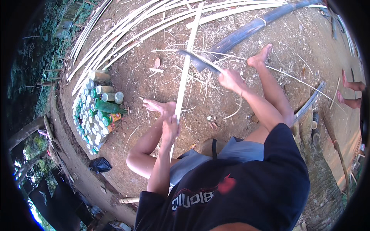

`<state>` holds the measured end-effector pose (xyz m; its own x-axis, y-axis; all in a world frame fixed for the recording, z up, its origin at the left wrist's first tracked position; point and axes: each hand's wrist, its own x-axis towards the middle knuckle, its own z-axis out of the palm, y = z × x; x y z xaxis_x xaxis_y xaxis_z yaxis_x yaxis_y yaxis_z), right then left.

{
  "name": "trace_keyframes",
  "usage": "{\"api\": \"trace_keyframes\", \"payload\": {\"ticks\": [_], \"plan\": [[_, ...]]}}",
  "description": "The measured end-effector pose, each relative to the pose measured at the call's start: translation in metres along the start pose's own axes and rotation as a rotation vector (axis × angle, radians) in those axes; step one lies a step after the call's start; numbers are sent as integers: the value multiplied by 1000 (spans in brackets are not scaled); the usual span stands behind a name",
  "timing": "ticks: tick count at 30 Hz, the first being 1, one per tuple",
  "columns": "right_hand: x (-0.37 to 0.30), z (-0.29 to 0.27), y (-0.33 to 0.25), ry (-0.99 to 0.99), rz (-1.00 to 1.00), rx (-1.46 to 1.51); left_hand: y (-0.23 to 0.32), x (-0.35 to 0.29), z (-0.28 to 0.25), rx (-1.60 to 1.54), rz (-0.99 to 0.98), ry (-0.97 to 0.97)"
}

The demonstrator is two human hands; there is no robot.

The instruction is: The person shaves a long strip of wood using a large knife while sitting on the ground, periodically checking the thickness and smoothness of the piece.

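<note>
Ground [133,111]: littered earth
Left hand [170,129]: fingers round pale strip [185,73]
Right hand [232,80]: fingers round knife [211,66]
Strip: likely light, springy; grip clear of knife

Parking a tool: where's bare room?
Mostly bare brown soil: between glossy black plastic bag and bare left knee; between thick dark bamboo pole and another person's bare feet. Crowded: pale curly shavings around the dark metal blade in the right hand and flat pale strip in the left hand; long pale bamboo strips across the top.
</note>
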<state>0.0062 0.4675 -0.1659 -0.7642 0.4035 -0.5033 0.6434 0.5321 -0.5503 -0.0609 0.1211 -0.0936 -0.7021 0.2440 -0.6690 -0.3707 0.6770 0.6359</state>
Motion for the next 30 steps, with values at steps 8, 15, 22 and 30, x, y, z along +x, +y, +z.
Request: {"api": "trace_keyframes", "payload": {"ticks": [8, 15, 22, 30], "plan": [[-58, -34, -27, 81, -55, -63, -53, -144, -71, 188, -26, 101], [-35, -77, -27, 189, -137, -354, -83, -191, -84, 146, -18, 52], [-85, -104, -85, 188, -290, -584, -107, -204, -112, 72, 77, 80], [-42, -182, -63, 439, -181, -223, -127, -212, -124, -4, 121, 36]]}}
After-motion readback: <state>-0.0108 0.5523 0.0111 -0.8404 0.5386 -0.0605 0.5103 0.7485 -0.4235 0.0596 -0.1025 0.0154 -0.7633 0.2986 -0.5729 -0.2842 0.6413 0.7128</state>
